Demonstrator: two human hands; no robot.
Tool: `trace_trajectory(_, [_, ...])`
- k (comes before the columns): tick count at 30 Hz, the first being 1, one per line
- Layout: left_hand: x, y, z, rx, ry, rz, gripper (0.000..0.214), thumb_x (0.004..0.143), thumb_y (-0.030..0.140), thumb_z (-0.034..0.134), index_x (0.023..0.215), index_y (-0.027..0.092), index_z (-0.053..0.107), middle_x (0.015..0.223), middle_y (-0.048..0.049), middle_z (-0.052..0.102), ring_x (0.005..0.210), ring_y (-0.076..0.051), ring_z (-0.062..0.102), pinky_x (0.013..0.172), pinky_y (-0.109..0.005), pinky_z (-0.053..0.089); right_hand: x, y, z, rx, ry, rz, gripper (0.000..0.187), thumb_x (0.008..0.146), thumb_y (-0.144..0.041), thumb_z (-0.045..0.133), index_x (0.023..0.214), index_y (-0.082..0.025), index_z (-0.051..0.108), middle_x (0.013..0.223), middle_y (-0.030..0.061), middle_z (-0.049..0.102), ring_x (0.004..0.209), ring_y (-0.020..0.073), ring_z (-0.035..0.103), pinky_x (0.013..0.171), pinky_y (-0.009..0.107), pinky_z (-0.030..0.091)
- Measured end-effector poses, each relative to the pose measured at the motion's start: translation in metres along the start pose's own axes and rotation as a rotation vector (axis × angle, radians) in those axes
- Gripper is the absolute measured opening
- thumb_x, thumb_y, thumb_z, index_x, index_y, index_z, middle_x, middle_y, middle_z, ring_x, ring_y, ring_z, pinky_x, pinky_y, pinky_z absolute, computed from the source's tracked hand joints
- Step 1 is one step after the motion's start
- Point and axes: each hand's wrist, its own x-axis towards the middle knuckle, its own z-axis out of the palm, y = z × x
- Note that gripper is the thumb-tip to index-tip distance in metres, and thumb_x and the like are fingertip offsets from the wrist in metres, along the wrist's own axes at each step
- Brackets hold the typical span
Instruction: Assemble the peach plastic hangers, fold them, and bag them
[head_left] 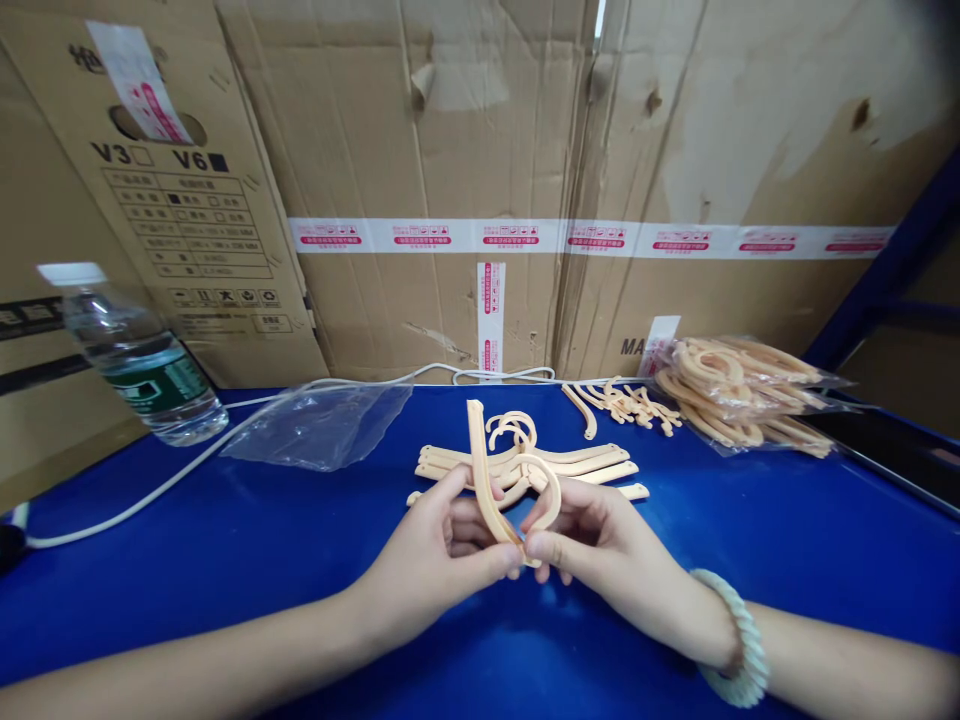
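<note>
My left hand (465, 535) is closed around a long, curved beige hanger arm (480, 460), which rises nearly upright from the fingers. My right hand (592, 530) pinches a beige hanger hook (553, 490), its curve facing up. The lower ends of both pieces meet between my fingertips, where the thumbs hide the joint. Just beyond my hands, several beige folding hangers (600, 455) lie stacked on the blue table (300, 590), their hooks (517, 425) pointing away from me.
Small loose beige parts (626, 402) lie at the back, beside plastic-bagged hanger pieces (739, 390). A clear plastic bag (319, 425), white cable (161, 490) and water bottle (142, 360) are on the left. Cardboard boxes (420, 130) wall off the back; a dark flat object (892, 450) lies right.
</note>
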Motion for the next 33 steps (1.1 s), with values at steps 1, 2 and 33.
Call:
trace_trajectory(1, [0.001,0.000,-0.001,-0.007,0.019,0.000,0.048,0.077,0.019,0.077,0.115,0.018,0.049,0.090,-0.0058,0.075,0.080,-0.019,0.073,0.071,-0.029,0.057,0.001,-0.003,-0.002,-0.040,0.018,-0.017,0.034,0.082,-0.048,0.070,0.074,-0.017,0.061,0.064,0.0001,0.063,0.057,0.0103,0.057,0.051,0.021,0.044])
trace_trajectory(2, [0.001,0.000,-0.001,-0.012,0.045,-0.002,0.048,0.075,0.019,0.078,0.114,0.018,0.050,0.089,-0.0051,0.075,0.080,-0.019,0.072,0.070,-0.028,0.057,0.002,-0.006,-0.007,-0.086,0.052,-0.039,0.036,0.085,-0.050,0.066,0.073,-0.017,0.061,0.065,0.0006,0.063,0.057,0.0104,0.056,0.051,0.021,0.044])
trace_trajectory(33, [0.004,0.002,-0.005,-0.052,0.157,0.027,0.040,0.072,0.025,0.081,0.094,0.019,0.048,0.081,-0.0013,0.071,0.072,-0.016,0.068,0.065,-0.028,0.054,0.019,-0.029,-0.067,-0.127,0.280,-0.183,0.027,0.092,-0.042,0.061,0.107,-0.021,0.055,0.073,0.0021,0.070,0.065,0.0177,0.067,0.060,0.030,0.051])
